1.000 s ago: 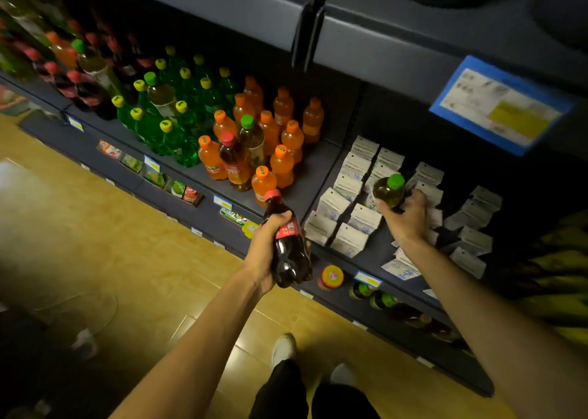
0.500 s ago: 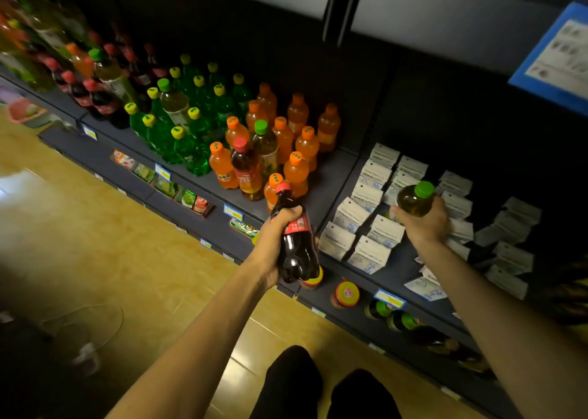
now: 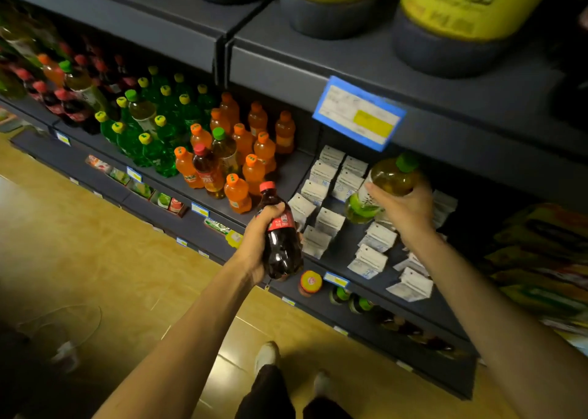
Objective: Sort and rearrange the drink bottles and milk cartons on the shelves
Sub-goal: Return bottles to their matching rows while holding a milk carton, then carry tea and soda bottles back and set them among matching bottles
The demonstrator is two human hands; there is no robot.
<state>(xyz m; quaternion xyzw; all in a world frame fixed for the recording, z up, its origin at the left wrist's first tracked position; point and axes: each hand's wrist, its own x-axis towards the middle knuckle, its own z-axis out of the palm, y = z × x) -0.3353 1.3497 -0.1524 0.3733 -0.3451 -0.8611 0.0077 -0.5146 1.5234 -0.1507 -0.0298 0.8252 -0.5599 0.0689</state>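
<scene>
Here the right hand [image 3: 402,208] is curled round a green-capped tea bottle [image 3: 380,187], held tilted above the milk cartons [image 3: 327,196] with its cap up and to the right, while the left hand [image 3: 254,243] grips a dark cola bottle [image 3: 280,237] by its body, red cap pointing up toward the shelf [image 3: 286,173]. Matching green-capped and red-capped bottles stand leftward among the orange bottles [image 3: 254,164], so the left hand is nearer them. The shelf looks crowded, its only bare strip beside the cartons; wooden floor [image 3: 95,243] lies below.

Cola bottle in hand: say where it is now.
Head view, centre: the left hand holds the cola bottle before the shelf edge, between orange bottles and cartons.
</scene>
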